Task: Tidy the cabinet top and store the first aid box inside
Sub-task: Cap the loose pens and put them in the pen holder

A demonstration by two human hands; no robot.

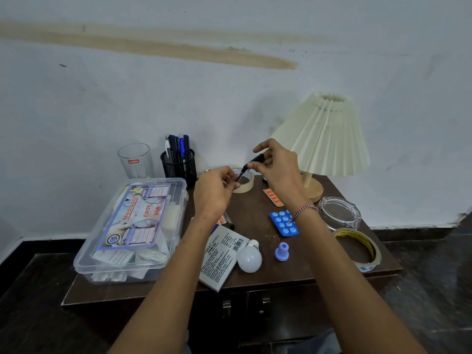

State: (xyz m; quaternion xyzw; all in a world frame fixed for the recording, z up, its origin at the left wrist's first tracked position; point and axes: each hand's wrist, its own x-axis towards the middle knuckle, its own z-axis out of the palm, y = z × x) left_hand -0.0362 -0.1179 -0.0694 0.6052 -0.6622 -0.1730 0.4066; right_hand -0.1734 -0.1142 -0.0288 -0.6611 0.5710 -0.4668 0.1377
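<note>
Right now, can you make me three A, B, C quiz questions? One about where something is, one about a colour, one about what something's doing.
1. Where is the white light bulb? A) beside the stamp pad box B) inside the glass C) under the lamp
2. What colour is the pill strip with round tablets? A) green B) blue C) yellow
3. What are the left hand and right hand doing? A) lying flat B) lifting the lamp C) holding a black pen
Answers: 1 A, it lies next to the box. 2 B, its tablets are blue. 3 C, each hand pinches one end.
</note>
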